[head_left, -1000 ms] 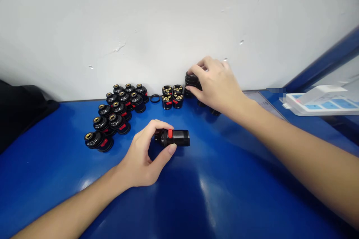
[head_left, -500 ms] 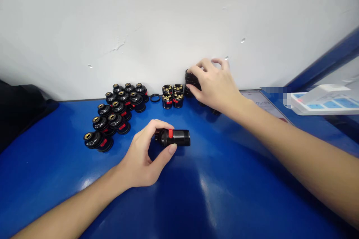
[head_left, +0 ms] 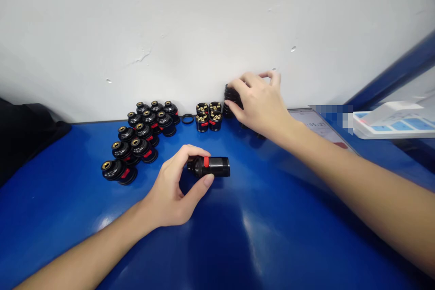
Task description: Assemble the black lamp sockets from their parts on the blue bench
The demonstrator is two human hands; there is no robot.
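Observation:
My left hand grips a black cylindrical plug connector with a red latch, between thumb and fingers. The connector lies sideways just above the blue table, its wider end to the right. At the back by the wall, my right hand has its thumb and fingers around a stack of black rings. Most of that stack is hidden behind the hand. Left of it stand several short black connector inserts with gold contacts facing up and red tabs. A single black ring lies flat beside them.
Several black connectors with red tabs stand in rows at the back left. A phone showing a timer lies under my right forearm. A white power strip is at the right, dark cloth at the left. The pale wall bounds the blue table.
My right hand shifts very slightly at the ring stack. My left hand and the connector in it stay in place. The phone's timer has advanced.

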